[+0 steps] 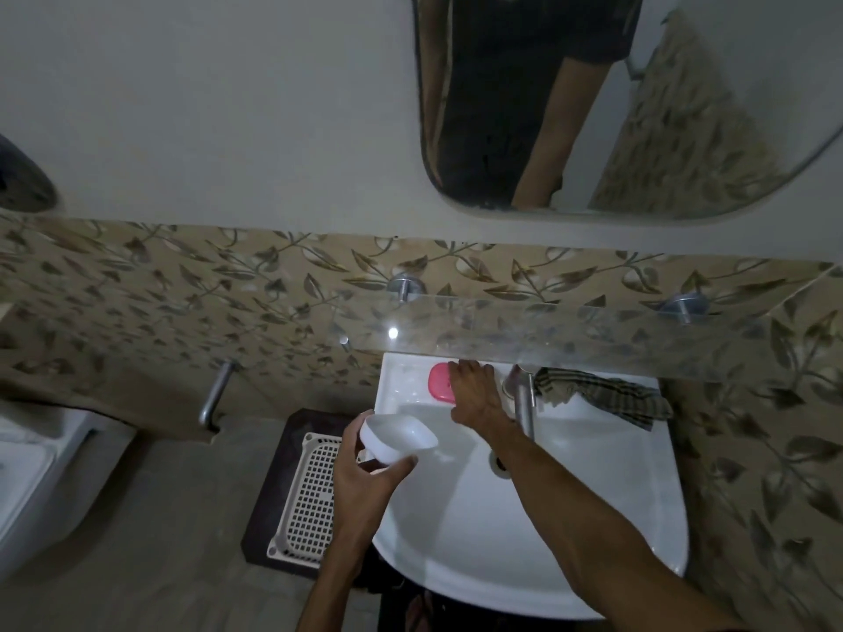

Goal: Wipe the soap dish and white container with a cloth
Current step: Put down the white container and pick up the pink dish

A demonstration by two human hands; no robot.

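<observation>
The left hand [365, 476] holds the white container [396, 437] out over the near left rim of the sink [547, 517], thumb curled round its right edge and fingers wrapped behind its left side, so the small bowl sits tilted with its open mouth turned up and to the right. The right hand [474, 394] reaches across the basin to the back ledge, fingers stretched out fairly straight and lying over the right end of the pink soap dish [439, 380]; whether they press on it or only touch it I cannot tell. Just to the right of those fingers stands the metal tap [524, 403], and beyond the tap, further right on the same ledge, the checked cloth [606, 394] lies crumpled, apart from both hands. A clear glass shelf [570, 330] juts from the leaf-patterned tiles right above the right hand's fingertips. Down to the left of the left hand, a white plastic lattice basket [305, 494] rests on a dark mat on the floor.
</observation>
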